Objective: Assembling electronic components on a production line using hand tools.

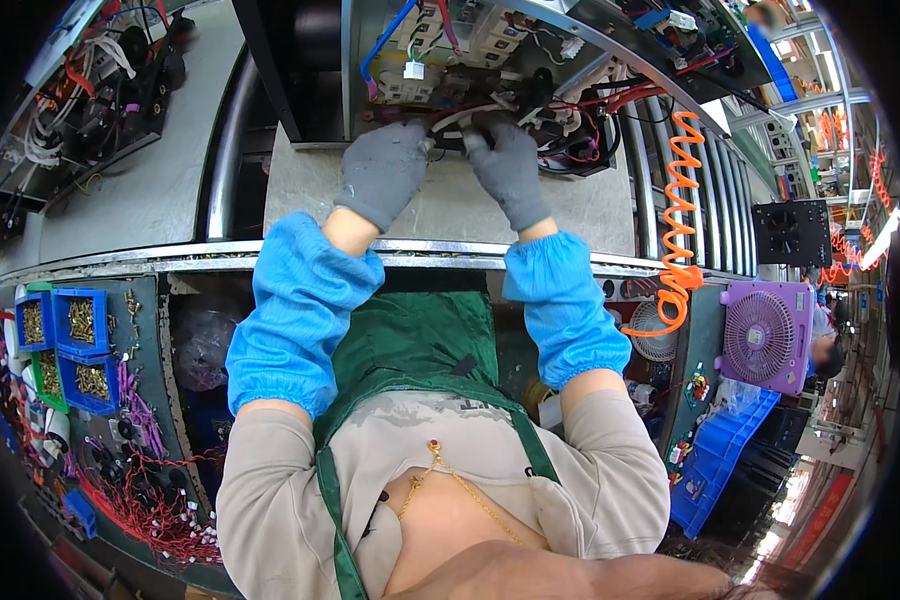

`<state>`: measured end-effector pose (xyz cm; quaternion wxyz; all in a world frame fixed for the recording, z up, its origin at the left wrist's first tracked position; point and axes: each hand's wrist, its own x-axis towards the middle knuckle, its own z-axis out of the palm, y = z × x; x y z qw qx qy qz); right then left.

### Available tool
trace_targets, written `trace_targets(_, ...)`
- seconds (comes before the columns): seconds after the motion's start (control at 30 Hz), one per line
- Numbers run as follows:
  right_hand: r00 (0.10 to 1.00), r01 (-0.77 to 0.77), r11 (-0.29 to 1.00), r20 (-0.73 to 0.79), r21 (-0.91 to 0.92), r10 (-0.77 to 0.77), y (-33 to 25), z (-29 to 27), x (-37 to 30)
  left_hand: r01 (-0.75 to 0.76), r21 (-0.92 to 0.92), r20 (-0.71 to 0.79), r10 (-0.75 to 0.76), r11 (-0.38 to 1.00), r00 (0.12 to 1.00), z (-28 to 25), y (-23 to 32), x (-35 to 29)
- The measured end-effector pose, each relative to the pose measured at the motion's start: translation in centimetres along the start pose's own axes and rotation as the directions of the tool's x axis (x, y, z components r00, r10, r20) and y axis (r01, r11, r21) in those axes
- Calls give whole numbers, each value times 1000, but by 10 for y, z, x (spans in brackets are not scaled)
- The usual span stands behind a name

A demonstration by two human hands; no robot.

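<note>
My left hand (382,172) and my right hand (508,172), both in grey gloves, meet at the front edge of an open metal chassis (347,70). A white cable (452,122) runs between their fingertips. The right fingers curl over the cable's end, while the left fingers are bent together beside it; what they pinch is hidden. Inside the chassis are blue, red and black wires and a white connector (413,70) hanging loose. More bundled black and red wires (580,145) lie just right of my right hand.
The chassis stands on a pale board (300,195) over metal rollers (232,170). An orange coiled hose (682,200) hangs at the right, near a purple fan (760,335). Another wired unit (80,110) sits far left. Blue bins (82,320) of screws and red wires (150,510) are lower left.
</note>
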<state>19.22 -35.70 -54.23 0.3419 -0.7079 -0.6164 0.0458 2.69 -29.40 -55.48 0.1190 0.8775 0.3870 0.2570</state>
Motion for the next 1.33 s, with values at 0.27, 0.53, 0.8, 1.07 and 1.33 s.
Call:
trace_targets(0.27,577,752,559,758,-349,-303,-179,-126,-58,-1,75,-121,10,997,993,-12,2,-7)
trace_targets(0.53,818,238,-9,196,-971,540,-165,-145,-65,-416,201,-103,441,887,892,15,43,36)
trace_targets(0.8,839,461,211,501,-862,214,-141,-139,-80,-94,186,8,94,978,996,9,35,18)
trace_targets(1.07,682,732,267,669,-627,-297,-131,-119,-55,-147,-87,-267,119,985,956,-3,37,-13)
trace_targets(1.33,966,245,818,200,-520,-163,-3,-31,13,-118,-659,-358,-172,742,918,4,21,4)
